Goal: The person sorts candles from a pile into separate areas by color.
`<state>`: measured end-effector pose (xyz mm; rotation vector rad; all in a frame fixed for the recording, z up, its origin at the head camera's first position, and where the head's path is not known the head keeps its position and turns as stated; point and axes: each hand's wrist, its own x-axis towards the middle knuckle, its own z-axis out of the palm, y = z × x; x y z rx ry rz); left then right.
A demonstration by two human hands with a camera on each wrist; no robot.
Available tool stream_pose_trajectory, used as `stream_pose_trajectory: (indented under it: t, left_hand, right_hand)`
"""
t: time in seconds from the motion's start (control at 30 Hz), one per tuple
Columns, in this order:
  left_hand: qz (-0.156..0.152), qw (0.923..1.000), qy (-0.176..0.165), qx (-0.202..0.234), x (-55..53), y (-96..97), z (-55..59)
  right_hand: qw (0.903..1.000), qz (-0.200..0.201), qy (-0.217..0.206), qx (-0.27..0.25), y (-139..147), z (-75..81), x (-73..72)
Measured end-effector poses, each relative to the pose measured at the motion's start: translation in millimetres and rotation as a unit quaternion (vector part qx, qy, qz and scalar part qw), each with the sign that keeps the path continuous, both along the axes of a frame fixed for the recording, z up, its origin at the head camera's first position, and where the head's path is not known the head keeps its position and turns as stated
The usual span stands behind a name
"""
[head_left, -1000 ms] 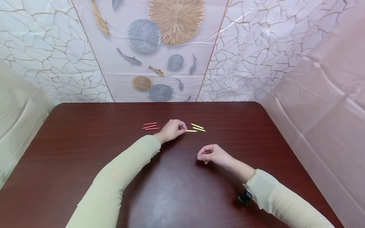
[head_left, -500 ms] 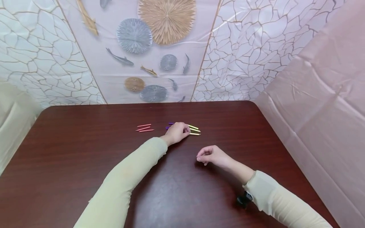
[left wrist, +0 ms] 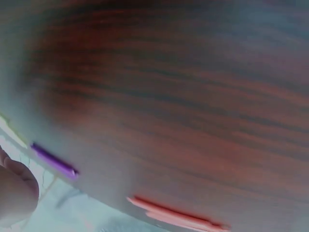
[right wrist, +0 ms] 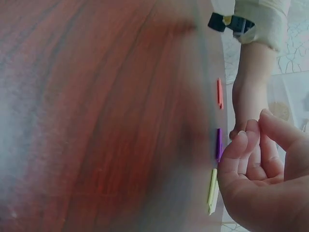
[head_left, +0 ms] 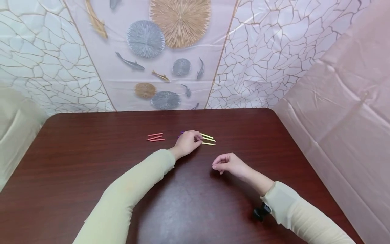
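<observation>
Three short yellow coloured pencils (head_left: 208,139) lie in a loose group at the far middle of the table. My left hand (head_left: 188,141) hovers just left of them, thumb and fingers loosely bent with a gap between, fingertips right at the end of the nearest yellow pencil (head_left: 209,143). Purple pencils (head_left: 182,132) lie partly hidden under that hand; one purple pencil (left wrist: 54,160) shows in the left wrist view. Further left is a group of red pencils (head_left: 156,137). My right hand (head_left: 230,165) is nearer to me, fingers loosely curled, holding nothing.
The dark brown table (head_left: 91,162) has a wood grain and rounded far corners. A patterned wall covering (head_left: 146,39) rises behind it, and a pinkish fabric (head_left: 344,112) hangs along the right side. A small black device (head_left: 262,211) sits at my right sleeve.
My left hand has moved right, sliding the nearest yellow pencil closer under the other two; its fingers now sit slightly apart. More of the purple pencils shows. The right hand stays about the same.
</observation>
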<state>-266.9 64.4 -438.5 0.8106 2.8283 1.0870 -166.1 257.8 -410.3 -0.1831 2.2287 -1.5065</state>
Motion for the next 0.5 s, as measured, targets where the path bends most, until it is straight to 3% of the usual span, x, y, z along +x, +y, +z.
stream_pose_trajectory:
  t: [0.23,0.5]
  left_hand:
    - [0.009,0.9961,-0.021,0.085,0.5,-32.2,17.1]
    - [0.013,0.9921,-0.041,0.118,9.7,-69.6,28.4]
  right_hand:
    - [0.9997,-0.015,0.020,-0.007,-1,7.3,-15.0]
    - [0.9948,-0.049,0.087,0.016,-7,16.0,-26.8]
